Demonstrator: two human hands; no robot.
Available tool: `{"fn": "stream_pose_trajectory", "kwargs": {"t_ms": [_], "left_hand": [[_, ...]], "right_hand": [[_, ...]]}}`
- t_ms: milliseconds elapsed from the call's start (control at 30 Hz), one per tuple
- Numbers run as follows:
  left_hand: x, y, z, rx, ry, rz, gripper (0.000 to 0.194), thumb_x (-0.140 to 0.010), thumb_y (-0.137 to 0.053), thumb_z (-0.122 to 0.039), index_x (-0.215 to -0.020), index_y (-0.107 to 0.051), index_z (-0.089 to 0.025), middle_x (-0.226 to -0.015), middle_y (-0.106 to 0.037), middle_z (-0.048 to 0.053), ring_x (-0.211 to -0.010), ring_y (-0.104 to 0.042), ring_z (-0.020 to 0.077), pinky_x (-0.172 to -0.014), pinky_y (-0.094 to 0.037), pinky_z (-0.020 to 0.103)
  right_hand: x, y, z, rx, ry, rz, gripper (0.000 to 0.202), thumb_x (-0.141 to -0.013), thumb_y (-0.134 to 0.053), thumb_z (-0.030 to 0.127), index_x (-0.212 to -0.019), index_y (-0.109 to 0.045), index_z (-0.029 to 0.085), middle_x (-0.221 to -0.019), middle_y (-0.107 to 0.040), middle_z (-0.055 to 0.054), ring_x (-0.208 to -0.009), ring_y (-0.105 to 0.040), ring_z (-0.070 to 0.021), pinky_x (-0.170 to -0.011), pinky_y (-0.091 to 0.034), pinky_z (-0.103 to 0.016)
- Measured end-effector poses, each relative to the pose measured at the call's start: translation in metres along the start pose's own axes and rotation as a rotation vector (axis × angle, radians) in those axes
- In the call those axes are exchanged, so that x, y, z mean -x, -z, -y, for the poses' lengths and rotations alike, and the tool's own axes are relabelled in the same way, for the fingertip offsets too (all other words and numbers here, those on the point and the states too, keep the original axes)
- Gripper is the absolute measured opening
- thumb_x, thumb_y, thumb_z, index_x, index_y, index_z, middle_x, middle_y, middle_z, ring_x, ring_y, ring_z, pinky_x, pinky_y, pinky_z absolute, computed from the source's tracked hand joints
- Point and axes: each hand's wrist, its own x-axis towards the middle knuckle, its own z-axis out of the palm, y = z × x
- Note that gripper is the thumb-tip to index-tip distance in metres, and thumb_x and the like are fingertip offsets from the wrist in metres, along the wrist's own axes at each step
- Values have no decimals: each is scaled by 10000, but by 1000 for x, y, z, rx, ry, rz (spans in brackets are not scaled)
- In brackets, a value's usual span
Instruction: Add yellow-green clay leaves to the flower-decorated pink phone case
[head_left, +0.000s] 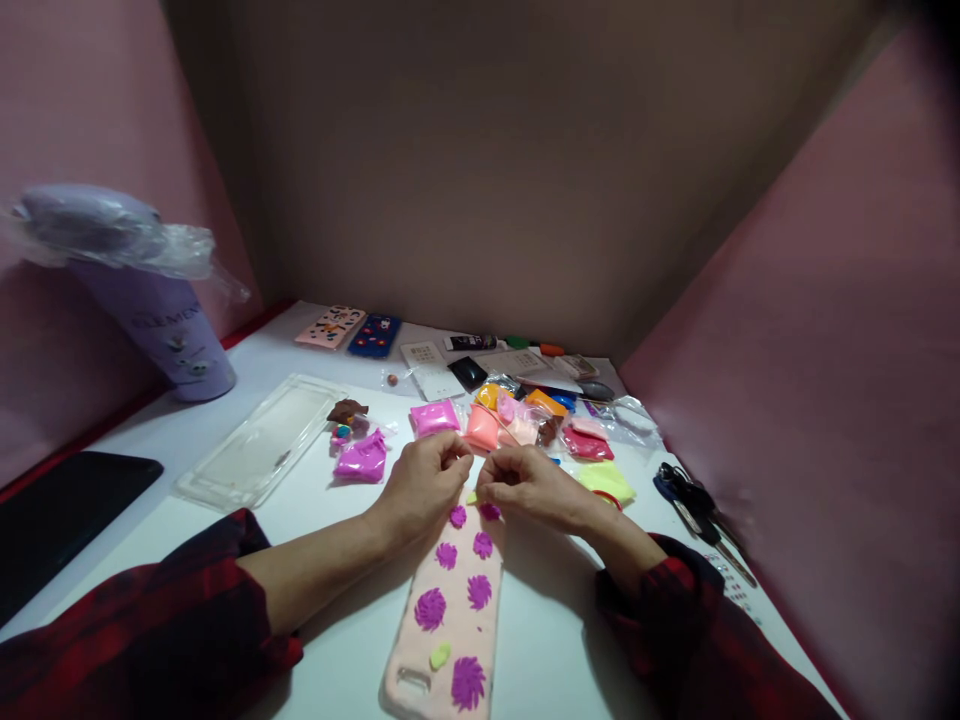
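A pale pink phone case [457, 620] lies on the white table, its far end under my hands. Several purple clay flowers [430, 609] are on it in two rows, and a yellow-green clay piece [440, 656] is near its cutout. My left hand [427, 478] is above the case's far left corner, thumb and fingers pinched together; anything between them is too small to make out. My right hand [532, 485] is closed just right of it, fingers curled, beside a small yellow-green bit [472, 497] at the fingertips.
Clay packets, including a purple one [361, 457] and a yellow one [607, 481], lie beyond my hands. A clear tray [259, 445], a black tablet-like slab [71, 510] and a tall purple cup [169, 325] are left; keys [694, 505] are right.
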Motion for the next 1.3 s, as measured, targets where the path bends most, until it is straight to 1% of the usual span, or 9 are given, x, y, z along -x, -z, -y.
{"fn": "stream_pose_trajectory", "kwargs": {"t_ms": [267, 433, 733, 967, 1167, 1300], "left_hand": [[-3, 2, -1, -37, 3, 25, 102, -743, -524, -225, -679, -585, -173, -594, -518, -24, -578, -481, 125, -534, -376, 233], [-4, 2, -2, -46, 9, 29, 97, -735, -525, -221, -679, -585, -170, -592, -521, -22, -581, -487, 129, -536, -374, 237], [-4, 2, 2, -53, 9, 26, 94, -736, -520, -220, -674, -575, -175, -589, -507, -26, -574, -475, 125, -528, -367, 235], [-3, 2, 0, -50, 5, 24, 91, -726, -524, -210, -672, -585, -171, -593, -518, -24, -579, -482, 124, -533, -368, 233], [-5, 2, -2, -48, 34, 15, 94, -736, -513, -219, -685, -572, -166, -533, -477, -42, -529, -459, 117, -503, -342, 229], [-7, 2, -2, -44, 51, 33, 82, -726, -497, -200, -690, -561, -164, -551, -484, -41, -543, -467, 118, -512, -350, 228]], "right_hand": [[1, -1, 1, 19, 1, -24, 103, -711, -549, 128, -646, -622, 160, -609, -628, 4, -585, -542, -122, -516, -375, -207], [1, -1, 0, -2, -2, -9, 104, -724, -540, 139, -657, -619, 152, -615, -622, 2, -563, -524, -111, -493, -367, -197], [-1, 1, 0, -27, 5, 12, 115, -729, -514, 141, -674, -614, 153, -614, -599, 13, -550, -499, -95, -497, -353, -197], [1, -2, 2, 24, 0, 5, 108, -719, -524, 129, -674, -618, 160, -618, -635, 4, -583, -549, -117, -518, -375, -206], [1, -1, 5, 68, 3, 3, 124, -721, -511, 116, -676, -619, 159, -621, -635, -2, -580, -556, -121, -510, -371, -211], [1, -2, 7, 106, 2, -6, 105, -711, -524, 117, -663, -604, 164, -618, -624, 4, -593, -549, -121, -531, -377, -212]]}}
